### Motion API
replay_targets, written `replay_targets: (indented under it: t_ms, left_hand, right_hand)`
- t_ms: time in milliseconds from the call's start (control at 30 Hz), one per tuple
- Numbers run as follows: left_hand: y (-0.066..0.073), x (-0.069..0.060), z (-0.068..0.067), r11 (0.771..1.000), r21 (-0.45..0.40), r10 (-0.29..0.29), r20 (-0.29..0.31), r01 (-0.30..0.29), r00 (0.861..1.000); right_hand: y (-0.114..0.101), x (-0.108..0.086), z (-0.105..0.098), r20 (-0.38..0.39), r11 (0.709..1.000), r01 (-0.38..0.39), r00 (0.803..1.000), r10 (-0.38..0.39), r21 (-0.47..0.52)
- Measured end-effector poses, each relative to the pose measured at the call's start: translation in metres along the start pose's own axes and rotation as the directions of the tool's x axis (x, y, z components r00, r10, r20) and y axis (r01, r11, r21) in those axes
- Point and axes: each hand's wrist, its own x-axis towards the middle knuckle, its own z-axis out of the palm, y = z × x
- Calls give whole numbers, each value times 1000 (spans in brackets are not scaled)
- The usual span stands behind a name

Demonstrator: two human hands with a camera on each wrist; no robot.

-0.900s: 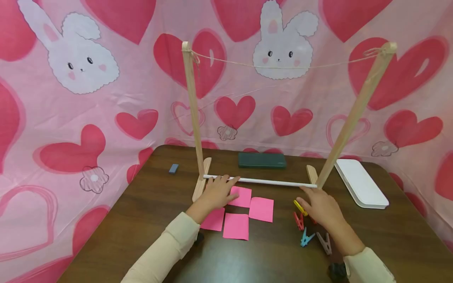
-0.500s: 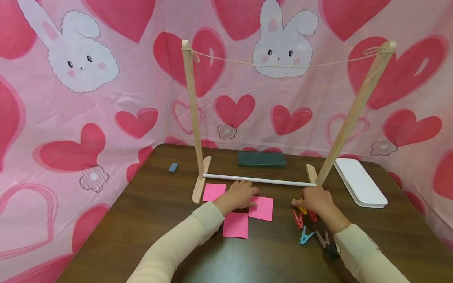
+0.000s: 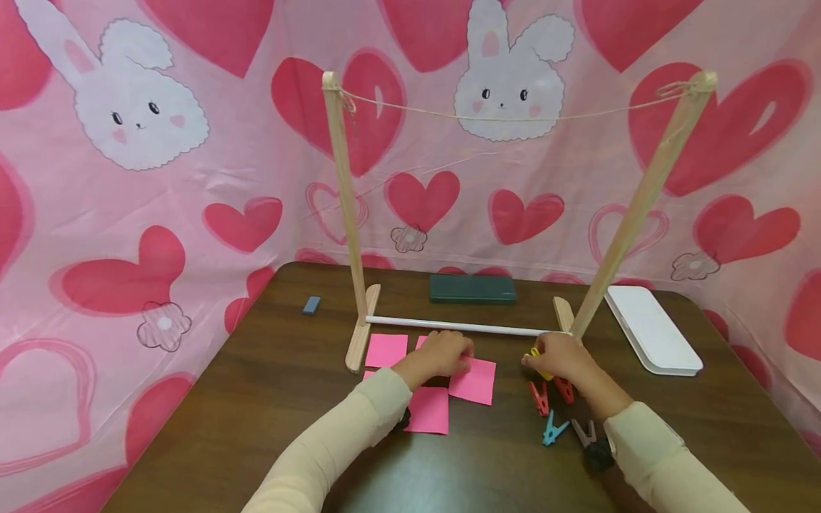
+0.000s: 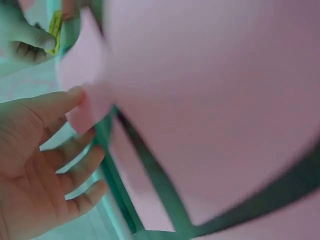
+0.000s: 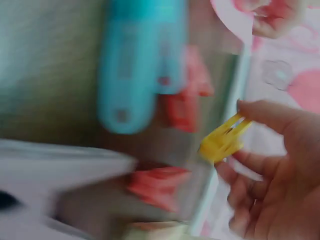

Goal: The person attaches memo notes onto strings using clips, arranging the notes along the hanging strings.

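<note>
Right now your left hand (image 3: 442, 354) pinches a pink note (image 3: 473, 383) by its edge, low at the tabletop (image 3: 250, 399); your right hand (image 3: 566, 355), rightward, pinches the yellow clip (image 5: 224, 141), both below the string (image 3: 513, 119).

Three cams on me: one head-worn, one per wrist.
Head view: from above, facing forward and down over the worktop (image 3: 224, 434), the widest, taking in my left hand (image 3: 444, 354), my right hand (image 3: 564, 356), the wooden frame (image 3: 346, 192) and the hearts backdrop (image 3: 250, 178) behind. Left wrist view: very close, turned sideways, my palm at the left edge, pink notes (image 4: 215, 100) filling most of it. Right wrist view: also close and sideways, palm at right, blurred blue clip (image 5: 127, 75) large near the lens. Each wrist view catches my other hand in a top corner; all three share the yellow clip (image 5: 225, 140).
</note>
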Motion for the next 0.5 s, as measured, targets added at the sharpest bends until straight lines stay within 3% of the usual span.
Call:
replay_targets:
  t_ms: [100, 167, 233, 300, 333, 433, 500]
  left_hand:
    - [0, 0, -12, 979, -203, 21, -30, -27, 999]
    - [0, -2, -24, 940, -338, 30, -82, -56, 996]
    - [0, -2, -37, 879, -470, 11, -146, -80, 989]
    - [-1, -1, -50, 802, -588, -41, -224, -102, 974]
    - [-1, 0, -57, 751, -651, -83, -261, -112, 962]
    - [-2, 3, -78, 584, -796, -236, -353, -158, 905]
    - [-2, 5, -93, 478, -856, -329, -382, -197, 863]
  right_hand:
    - [-10, -1, -21, -80, 982, 132, 989, -122, 135]
    - [-20, -2, -40, -137, 962, 200, 975, -176, 188]
    - [-29, -2, -60, -206, 943, 257, 955, -213, 213]
    - [-40, -1, -80, -268, 932, 288, 936, -227, 219]
    - [-47, -1, -91, -297, 932, 291, 929, -221, 217]
    - [-70, 2, -126, -402, 919, 320, 891, -211, 228]
    - [-88, 4, -151, -472, 912, 330, 862, -186, 244]
